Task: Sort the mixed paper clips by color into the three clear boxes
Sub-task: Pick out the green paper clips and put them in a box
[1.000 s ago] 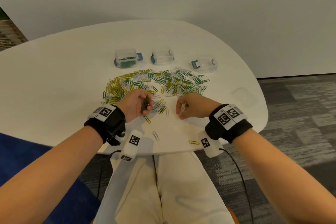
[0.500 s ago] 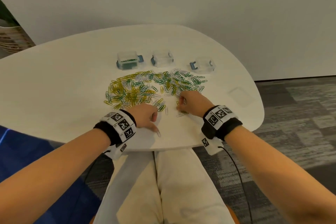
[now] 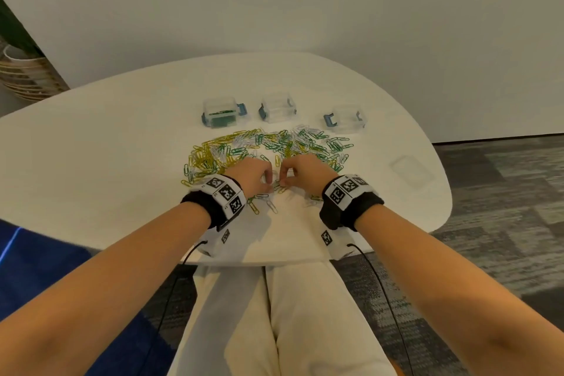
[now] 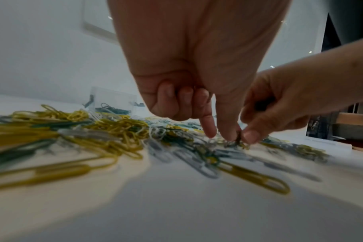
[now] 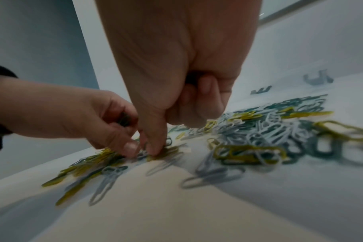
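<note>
A pile of mixed yellow, green and white paper clips (image 3: 268,146) lies on the white table (image 3: 106,162). Behind it stand three clear boxes: the left box (image 3: 222,111) holds green clips, while any contents of the middle box (image 3: 277,107) and right box (image 3: 346,119) cannot be made out. My left hand (image 3: 266,184) and right hand (image 3: 285,181) meet at the pile's near edge, fingers curled. The left hand (image 5: 106,124) keeps dark green clips in its palm and pinches at the clips. The right hand (image 4: 280,104) pinches a dark green clip (image 4: 238,138) at the table.
A clear lid (image 3: 412,169) lies flat near the table's right edge. Loose clips (image 3: 270,206) are scattered between my wrists and the near table edge. A wall rises behind the table; grey carpet lies to the right, blue floor to the left.
My left hand has moved forward and right from the near table edge, and both hands now meet fingertip to fingertip at the pile. The head view has tilted up.
</note>
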Available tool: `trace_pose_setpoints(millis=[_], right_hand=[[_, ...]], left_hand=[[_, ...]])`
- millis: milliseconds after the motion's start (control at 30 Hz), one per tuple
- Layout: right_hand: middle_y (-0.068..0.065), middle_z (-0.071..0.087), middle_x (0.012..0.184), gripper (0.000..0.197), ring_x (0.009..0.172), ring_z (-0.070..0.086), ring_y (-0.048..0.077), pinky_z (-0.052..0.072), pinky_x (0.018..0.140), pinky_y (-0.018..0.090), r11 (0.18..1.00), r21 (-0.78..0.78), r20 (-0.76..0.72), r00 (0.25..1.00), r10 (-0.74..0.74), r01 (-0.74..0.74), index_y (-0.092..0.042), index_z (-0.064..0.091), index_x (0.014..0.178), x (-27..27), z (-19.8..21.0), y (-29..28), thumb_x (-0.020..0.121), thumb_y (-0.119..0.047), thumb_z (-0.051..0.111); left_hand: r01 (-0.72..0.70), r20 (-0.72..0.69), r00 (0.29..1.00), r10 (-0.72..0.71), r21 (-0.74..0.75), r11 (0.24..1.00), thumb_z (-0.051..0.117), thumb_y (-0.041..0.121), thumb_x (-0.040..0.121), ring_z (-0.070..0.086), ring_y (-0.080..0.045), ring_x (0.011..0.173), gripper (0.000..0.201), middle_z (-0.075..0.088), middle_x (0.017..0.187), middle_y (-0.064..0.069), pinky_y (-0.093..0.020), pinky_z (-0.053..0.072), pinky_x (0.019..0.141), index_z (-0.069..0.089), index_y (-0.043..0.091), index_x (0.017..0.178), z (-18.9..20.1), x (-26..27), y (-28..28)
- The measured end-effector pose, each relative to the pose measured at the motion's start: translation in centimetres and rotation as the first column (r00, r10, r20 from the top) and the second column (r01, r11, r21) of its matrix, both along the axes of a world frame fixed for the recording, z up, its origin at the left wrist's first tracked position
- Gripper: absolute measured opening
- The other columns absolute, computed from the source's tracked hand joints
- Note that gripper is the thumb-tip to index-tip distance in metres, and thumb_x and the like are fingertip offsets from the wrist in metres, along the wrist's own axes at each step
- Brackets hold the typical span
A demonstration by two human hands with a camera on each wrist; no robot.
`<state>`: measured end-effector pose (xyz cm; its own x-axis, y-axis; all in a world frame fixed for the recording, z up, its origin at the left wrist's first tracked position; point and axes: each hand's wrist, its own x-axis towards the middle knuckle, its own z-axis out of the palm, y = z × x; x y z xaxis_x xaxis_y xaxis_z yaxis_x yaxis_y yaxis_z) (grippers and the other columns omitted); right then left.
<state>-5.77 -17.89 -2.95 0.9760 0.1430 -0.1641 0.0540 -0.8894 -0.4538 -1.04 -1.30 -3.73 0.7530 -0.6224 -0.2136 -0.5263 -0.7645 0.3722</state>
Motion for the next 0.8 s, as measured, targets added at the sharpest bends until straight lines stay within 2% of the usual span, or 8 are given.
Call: trace_pose_setpoints(millis=[133, 200, 267, 333, 500, 567, 700, 800], right_hand=[[-0.013, 0.045, 0.059, 0.012, 0.046, 0.037, 0.001, 0.03, 0.044, 0.011, 0.916, 0.343, -0.048, 0.978, -0.202, 0.206, -0.012, 0.063, 0.085, -0.3, 0.1, -1.1, 0.091, -0.022, 0.062], [-0.007, 0.036, 0.056, 0.021, 0.04, 0.029, 0.007, 0.023, 0.037, 0.018, 0.636, 0.661, -0.331, 0.915, -0.228, 0.398, -0.017, 0.046, 0.074, -0.5, 0.1, -1.4, 0.095, -0.021, 0.049], [-0.003, 0.031, 0.059, 0.022, 0.042, 0.021, 0.009, 0.012, 0.037, 0.019, 0.192, 0.797, -0.581, 0.814, -0.022, 0.573, -0.019, 0.037, 0.071, -0.8, 0.1, -1.5, 0.092, -0.021, 0.04], [-0.001, 0.035, 0.062, 0.023, 0.042, 0.023, 0.008, 0.01, 0.038, 0.019, 0.058, 0.801, -0.598, 0.799, 0.064, 0.596, -0.016, 0.044, 0.073, -0.9, -0.2, -1.5, 0.094, -0.025, 0.04], [-0.003, 0.041, 0.058, 0.023, 0.043, 0.033, 0.01, 0.027, 0.039, 0.021, 0.717, 0.563, -0.377, 0.9, -0.22, 0.411, -0.007, 0.065, 0.091, -0.2, -0.7, -0.6, 0.1, -0.017, 0.046], [-0.002, 0.045, 0.057, 0.028, 0.043, 0.037, 0.011, 0.031, 0.041, 0.022, 0.775, 0.516, -0.35, 0.916, -0.197, 0.364, -0.006, 0.065, 0.084, -0.2, -0.8, -0.5, 0.099, -0.022, 0.049], [0.002, 0.043, 0.056, 0.039, 0.038, 0.035, 0.009, 0.029, 0.037, 0.02, 0.671, 0.59, -0.436, 0.877, -0.203, 0.449, -0.01, 0.052, 0.066, -0.5, -0.9, -0.9, 0.098, -0.031, 0.051], [0.003, 0.057, 0.064, 0.026, 0.037, 0.045, 0.005, 0.037, 0.04, 0.019, 0.781, 0.478, -0.373, 0.898, -0.235, 0.402, -0.006, 0.062, 0.079, -0.5, -1.0, -1.0, 0.099, -0.02, 0.051]], left_hand=[[0.028, 0.021, 0.999, -0.027, -0.038, 0.999, 0.063, 0.023, 0.087, 0.052, -0.015, 0.08, 0.013, 0.052, 0.082, 0.004, -0.022, 0.035, 0.067, 0.065, 0.015, 0.096, 0.0, 0.1, -0.2], [0.021, 0.018, 1.0, -0.02, -0.074, 0.997, 0.06, 0.022, 0.088, 0.054, -0.016, 0.081, 0.012, 0.051, 0.077, 0.007, -0.022, 0.036, 0.066, 0.065, 0.016, 0.096, 0.5, 0.2, 0.1], [0.06, -0.013, 0.998, -0.06, -0.034, 0.998, 0.063, 0.024, 0.085, 0.052, -0.015, 0.081, 0.012, 0.05, 0.078, 0.008, -0.023, 0.037, 0.066, 0.064, 0.018, 0.095, 1.0, 0.3, 0.7], [0.115, -0.032, 0.993, -0.113, 0.082, 0.99, 0.068, 0.03, 0.081, 0.051, -0.012, 0.083, 0.019, 0.051, 0.085, 0.008, -0.024, 0.04, 0.069, 0.063, 0.02, 0.096, 1.2, 0.3, 1.4], [0.136, -0.041, 0.99, -0.132, 0.125, 0.983, 0.068, 0.027, 0.083, 0.056, -0.014, 0.086, 0.014, 0.061, 0.093, 0.003, -0.026, 0.046, 0.073, 0.065, 0.017, 0.093, 0.4, 0.1, 2.2], [0.097, -0.076, 0.993, -0.094, 0.043, 0.994, 0.067, 0.023, 0.084, 0.057, -0.014, 0.082, 0.011, 0.062, 0.086, 0.006, -0.02, 0.045, 0.066, 0.066, 0.015, 0.092, 0.3, 0.3, 2.2], [-0.009, -0.147, 0.989, -0.008, -0.114, 0.993, 0.065, 0.024, 0.086, 0.047, -0.001, 0.064, 0.012, 0.053, 0.071, 0.015, -0.013, 0.033, 0.054, 0.067, 0.012, 0.089, 0.6, 0.4, 2.4], [0.033, -0.161, 0.986, -0.04, -0.052, 0.998, 0.057, 0.03, 0.091, 0.047, -0.005, 0.065, 0.021, 0.055, 0.074, 0.008, -0.019, 0.035, 0.057, 0.064, 0.011, 0.087, 0.9, 0.6, 2.4]])
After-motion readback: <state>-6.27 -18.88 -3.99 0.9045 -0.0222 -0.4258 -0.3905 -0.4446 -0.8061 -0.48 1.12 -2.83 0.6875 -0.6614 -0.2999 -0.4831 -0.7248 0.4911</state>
